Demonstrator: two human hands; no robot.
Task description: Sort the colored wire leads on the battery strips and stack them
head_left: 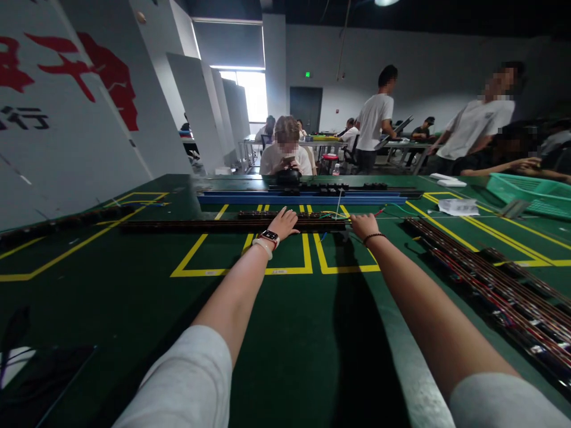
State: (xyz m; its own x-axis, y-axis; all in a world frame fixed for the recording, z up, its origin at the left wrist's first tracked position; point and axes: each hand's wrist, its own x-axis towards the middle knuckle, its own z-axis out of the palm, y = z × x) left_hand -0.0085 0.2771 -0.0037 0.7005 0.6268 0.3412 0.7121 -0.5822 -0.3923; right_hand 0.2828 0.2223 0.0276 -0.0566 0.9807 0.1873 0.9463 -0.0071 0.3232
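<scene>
reaching both arms forward over a green desk (285, 333), a person in light sleeves works at a long dark strip (200, 226) stretched across the middle of the frame. the left hand (282, 224), a smartwatch (269, 236) on its wrist, lies palm down over the strip just left of a shorter dark strip's right part, its grip loose and fingers extended. the right hand (364, 226), ringed at the wrist by a dark bracelet (373, 238), is curled by the strip's right end, right of centre; whether its grip is clamped on anything cannot be told. thin colored wires (395, 208) trail off just beyond it. yellow tape (241, 273) marks boxes on the desktop, while a blue rail (245, 198) lies behind the strip. dark wire-laden assemblies (495, 297) run down the right edge, below a crumpled white sheet (458, 207) and a green basket (526, 195). at upper centre, a co-worker (270, 160) in white sits across the desk, hands raised around a dark object; two people in white shirts stand at upper right.
</scene>
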